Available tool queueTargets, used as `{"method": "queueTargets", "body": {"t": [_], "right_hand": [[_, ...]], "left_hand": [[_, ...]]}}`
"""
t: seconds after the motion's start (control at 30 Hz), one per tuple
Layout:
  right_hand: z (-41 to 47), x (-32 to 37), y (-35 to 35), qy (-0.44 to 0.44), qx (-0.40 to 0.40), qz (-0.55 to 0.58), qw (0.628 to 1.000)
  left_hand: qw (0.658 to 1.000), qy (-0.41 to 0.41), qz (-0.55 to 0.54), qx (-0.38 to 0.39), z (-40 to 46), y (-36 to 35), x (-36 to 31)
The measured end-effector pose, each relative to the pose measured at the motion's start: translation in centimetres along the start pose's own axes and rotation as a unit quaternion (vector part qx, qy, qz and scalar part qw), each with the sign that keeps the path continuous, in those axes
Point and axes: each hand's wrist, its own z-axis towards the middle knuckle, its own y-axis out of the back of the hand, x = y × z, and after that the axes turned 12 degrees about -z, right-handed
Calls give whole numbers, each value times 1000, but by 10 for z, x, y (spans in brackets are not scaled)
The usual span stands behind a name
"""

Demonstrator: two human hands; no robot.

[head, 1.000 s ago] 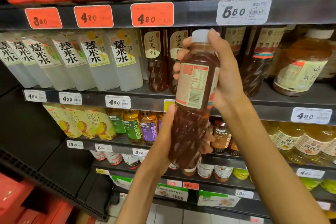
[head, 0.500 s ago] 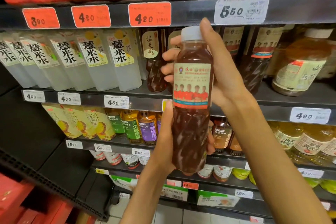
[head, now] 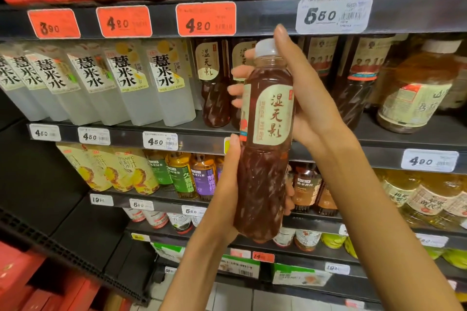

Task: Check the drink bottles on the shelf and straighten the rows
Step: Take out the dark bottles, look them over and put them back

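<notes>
I hold a dark red drink bottle (head: pixel 265 179) with a white cap and a cream label upright in front of the shelves. My right hand (head: pixel 310 108) wraps its upper half from the right, one finger reaching past the cap. My left hand (head: pixel 227 192) cups its lower half from the left and behind. The label's front with large characters faces me. More bottles of the same drink (head: pixel 214 88) stand on the shelf (head: pixel 394 139) behind it, partly hidden by my hands.
A row of pale square water bottles (head: pixel 126 83) fills the same shelf's left part. Round amber bottles (head: pixel 417 91) stand at its right. Yellow, green and purple bottles (head: pixel 182 174) line the shelf below. Red price tags (head: pixel 206 19) hang above. Red crates (head: pixel 30 283) sit bottom left.
The bottle has been turned in my hands about its upright axis: first its back label showed, then a side picture, now the front label. Both hands kept their hold.
</notes>
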Motion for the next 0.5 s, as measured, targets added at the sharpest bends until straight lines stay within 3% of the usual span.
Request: {"method": "queueTargets", "body": {"t": [0.2,0.37,0.5], "right_hand": [[1,-3,7,-28,-49,-13,998],[4,-8,20,-125,-53,44,990],[6,-17,23,-136,-54,81,986]], "left_hand": [[996,-1,50,-76,-4,-11,-3],[996,15,72,-50,-12,-21,-2],[998,29,-47,5,-17,-31,-8]]}}
